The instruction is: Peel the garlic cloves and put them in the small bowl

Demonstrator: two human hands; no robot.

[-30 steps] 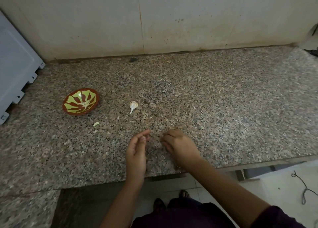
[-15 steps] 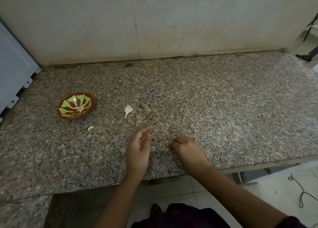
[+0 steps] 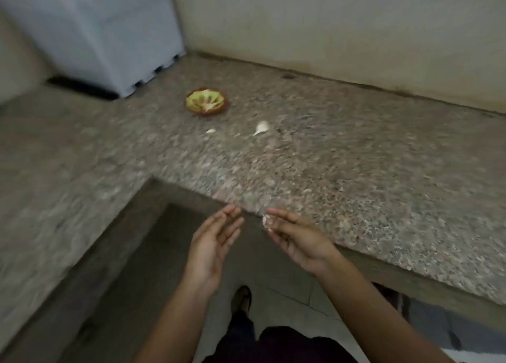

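A small red bowl [image 3: 206, 101] with a yellow-green pattern sits on the granite counter [image 3: 356, 171]. To its right lies an unpeeled white garlic clove [image 3: 262, 127], and a small pale garlic piece [image 3: 210, 130] lies just in front of the bowl. Both hands hover off the counter's front edge, over the floor. My left hand [image 3: 212, 242] is held palm inward, fingers straight, and holds nothing. My right hand [image 3: 295, 236] is palm up and pinches a pale scrap of garlic peel [image 3: 267, 221] at its fingertips. The view is blurred.
A pale grey appliance [image 3: 109, 34] stands at the counter's back left corner. The counter bends round to the left [image 3: 54, 171]. A tiled wall [image 3: 328, 34] backs it. Below are the floor and my foot [image 3: 241, 298].
The view has swung left and back. Both hands came off the counter toward me, past its edge. My right hand has turned palm up with a peel scrap; the left hand has opened out.
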